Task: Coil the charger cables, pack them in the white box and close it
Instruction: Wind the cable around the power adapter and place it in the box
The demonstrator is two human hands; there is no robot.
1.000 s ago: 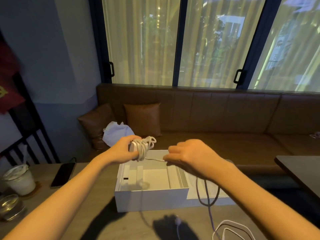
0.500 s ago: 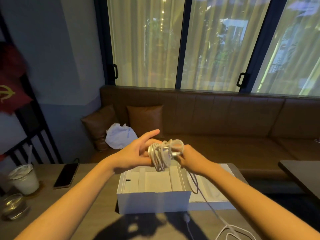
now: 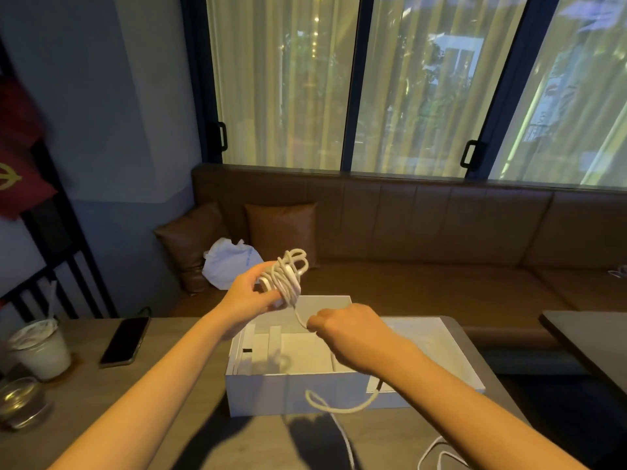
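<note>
Left hand (image 3: 249, 295) clenched round coiled cable (image 3: 290, 276) (above white box (image 3: 291, 391)); right hand (image 3: 349, 330) pinching loose strand.

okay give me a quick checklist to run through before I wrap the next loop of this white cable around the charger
1. Bundle held firmly: ok. The left hand grips the charger with its cable coil above the white box.
2. Feeding strand under control: ok. The right hand pinches the strand running down from the coil.
3. Slack free to pull: cannot tell. The loose cable loops over the box front and runs off the lower edge of the view.
4. Box open and ready: ok. Its compartments show, with the lid lying beside it on the right.
5. Nearby items out of the way: ok. The phone and the cup sit well to the left.
</note>
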